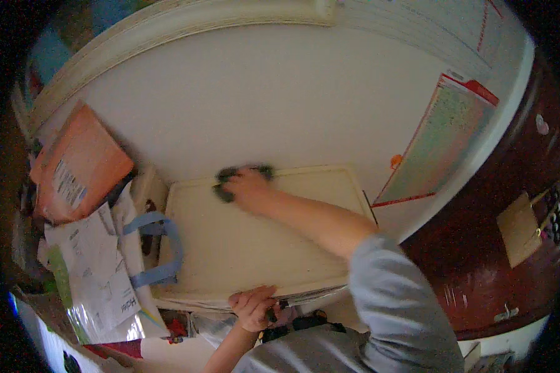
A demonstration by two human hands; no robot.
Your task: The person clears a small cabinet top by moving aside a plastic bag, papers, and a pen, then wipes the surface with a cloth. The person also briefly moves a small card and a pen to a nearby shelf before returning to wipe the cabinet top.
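A cream, flat rectangular lid or tabletop with a raised rim lies before me against a pale wall. My right hand is pressed on a dark green or black cloth-like thing at the surface's far edge; both are blurred, so its kind is unclear. At the near edge, my left hand has its fingers curled around a small black object, mostly hidden by the hand.
To the left stand an orange padded envelope, white printed papers or bags and a blue strap handle. A red-edged calendar or poster hangs at right, beside a dark red-brown door or panel.
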